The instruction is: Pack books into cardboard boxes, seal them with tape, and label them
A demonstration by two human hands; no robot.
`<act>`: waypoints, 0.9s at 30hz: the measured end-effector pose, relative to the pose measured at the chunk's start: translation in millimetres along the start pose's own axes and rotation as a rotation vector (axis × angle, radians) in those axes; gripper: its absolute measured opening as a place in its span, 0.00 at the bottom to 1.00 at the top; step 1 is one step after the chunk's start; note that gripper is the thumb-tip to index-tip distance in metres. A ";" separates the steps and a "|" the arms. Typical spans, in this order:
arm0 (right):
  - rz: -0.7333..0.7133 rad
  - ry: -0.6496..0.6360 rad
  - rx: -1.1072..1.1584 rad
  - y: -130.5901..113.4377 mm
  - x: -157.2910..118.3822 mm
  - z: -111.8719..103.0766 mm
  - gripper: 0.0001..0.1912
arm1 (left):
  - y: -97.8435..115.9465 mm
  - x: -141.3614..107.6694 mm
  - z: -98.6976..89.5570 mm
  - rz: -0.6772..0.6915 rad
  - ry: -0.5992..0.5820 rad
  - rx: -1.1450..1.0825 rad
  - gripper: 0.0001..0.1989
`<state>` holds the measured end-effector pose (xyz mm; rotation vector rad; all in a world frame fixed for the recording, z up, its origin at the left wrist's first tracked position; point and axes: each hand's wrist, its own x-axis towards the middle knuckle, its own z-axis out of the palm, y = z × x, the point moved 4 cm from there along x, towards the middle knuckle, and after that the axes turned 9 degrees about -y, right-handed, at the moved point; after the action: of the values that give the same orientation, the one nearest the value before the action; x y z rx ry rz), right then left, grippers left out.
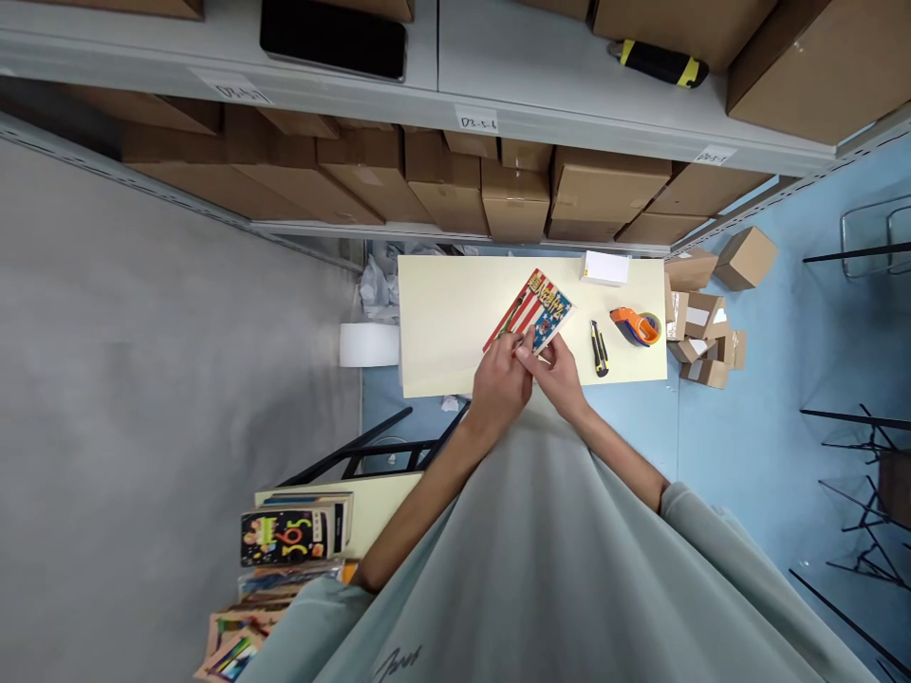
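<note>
Both hands grip a striped booklet over a cream table

The person holds a booklet [528,308] by its near edge, its cover showing red and white stripes, a blue patch and yellow lettering. The left hand [502,378] is closed on the edge at about 7 o'clock of the cover; the right hand [559,376] pinches it at about 5 o'clock, the two thumbs close together. The booklet lies aslant over the cream table [441,327]; whether it touches the surface cannot be told.

With the booklet as the clock's centre, a white box [605,269] sits at 2 o'clock near the table's far edge. An orange and blue tape dispenser [626,323] rests at 3 o'clock, and a black and yellow cutter [599,347] lies at 4 o'clock, nearer the right hand. Past the table's edge at 9 o'clock is a white roll [368,344].

Small cardboard boxes [704,315] are piled beyond the table at 3 o'clock. A grey shelf [533,119] packed with cartons [516,199] spans 12 o'clock; a second cutter [659,64] lies on it at 1 o'clock, a flat black object [333,40] at 11. Stacked books [285,536] stand between 7 and 8 o'clock, beside the person's left sleeve [306,621].
</note>
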<state>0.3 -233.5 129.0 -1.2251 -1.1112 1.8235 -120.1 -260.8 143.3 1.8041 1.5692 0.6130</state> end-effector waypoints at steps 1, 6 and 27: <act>-0.002 0.058 -0.005 1.8 1.1 -2.1 0.36 | 1.4 0.2 2.9 0.007 -0.013 -0.031 0.26; 0.025 0.183 -0.006 8.8 7.5 -30.7 0.31 | -14.8 2.6 2.0 -0.055 -0.087 -0.408 0.27; -0.198 -0.191 -0.403 -16.1 12.0 -74.5 0.15 | -66.5 5.1 -24.7 -0.307 0.100 -0.781 0.09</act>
<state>67.2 -195.5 124.4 -1.1225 -1.7075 1.6383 -181.7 -247.3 110.4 0.9464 1.3558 0.9995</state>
